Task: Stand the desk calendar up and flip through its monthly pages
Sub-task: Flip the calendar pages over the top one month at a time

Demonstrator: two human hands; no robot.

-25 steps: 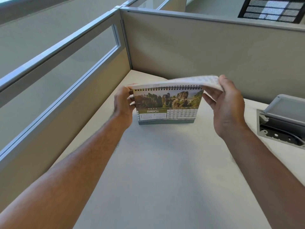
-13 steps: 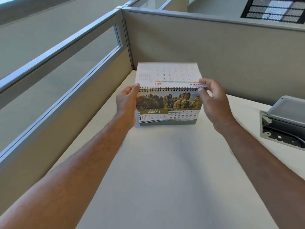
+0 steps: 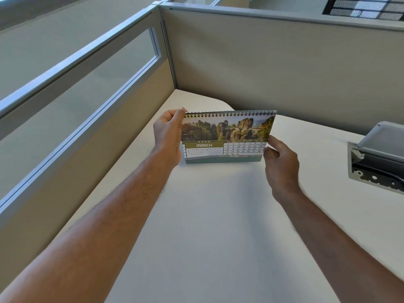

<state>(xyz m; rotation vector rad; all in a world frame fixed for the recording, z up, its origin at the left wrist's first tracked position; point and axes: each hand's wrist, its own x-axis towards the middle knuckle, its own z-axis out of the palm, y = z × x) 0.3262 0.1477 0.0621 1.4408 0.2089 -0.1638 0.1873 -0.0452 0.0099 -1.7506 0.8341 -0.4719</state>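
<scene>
The desk calendar (image 3: pixel 227 136) stands upright on the white desk (image 3: pixel 214 215), spiral binding on top. Its front page shows a rock landscape photo and the word MARCH with a date grid. My left hand (image 3: pixel 168 132) grips the calendar's left edge, thumb at the top left corner by the spiral. My right hand (image 3: pixel 279 162) is at the lower right corner of the front page, fingertips touching the page edge. The page turned earlier is over the back and hidden.
Beige cubicle partitions (image 3: pixel 262 68) with grey metal frames close the desk at the back and left. A grey open cable box (image 3: pixel 378 156) is set in the desk at the right. A dark ceiling grille (image 3: pixel 367 7) shows at top right.
The lifted page has gone over the spiral to the back. My right hand let it go and dropped from the top right to the lower right corner. My left hand kept its hold.
</scene>
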